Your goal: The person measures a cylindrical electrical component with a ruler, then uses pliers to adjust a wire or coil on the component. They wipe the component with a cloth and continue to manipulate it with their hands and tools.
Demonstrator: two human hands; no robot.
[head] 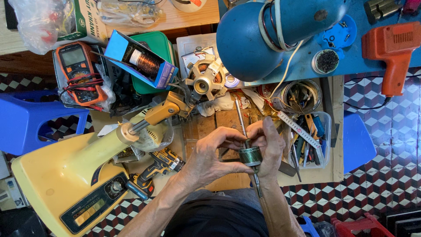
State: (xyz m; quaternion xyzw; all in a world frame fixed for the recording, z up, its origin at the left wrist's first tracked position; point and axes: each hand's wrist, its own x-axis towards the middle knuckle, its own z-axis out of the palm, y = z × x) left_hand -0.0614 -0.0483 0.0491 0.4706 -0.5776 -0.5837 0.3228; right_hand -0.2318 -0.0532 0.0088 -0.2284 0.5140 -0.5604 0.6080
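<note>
left hand [210, 151] and right hand [268, 147] are both pinching grey cylindrical steel motor rotor on long shaft [251, 155] above wooden bench [219, 120]; likely heavy, stiff, oily | gripping core, not shaft, looks safest

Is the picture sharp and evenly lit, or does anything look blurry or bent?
Head view: bright, even light, soft shadows; the rotor and both hands, left hand and right hand, look sharp; the blue lamp, close to the camera, looms large and slightly soft; edges bow a little, wide-angle.
</note>
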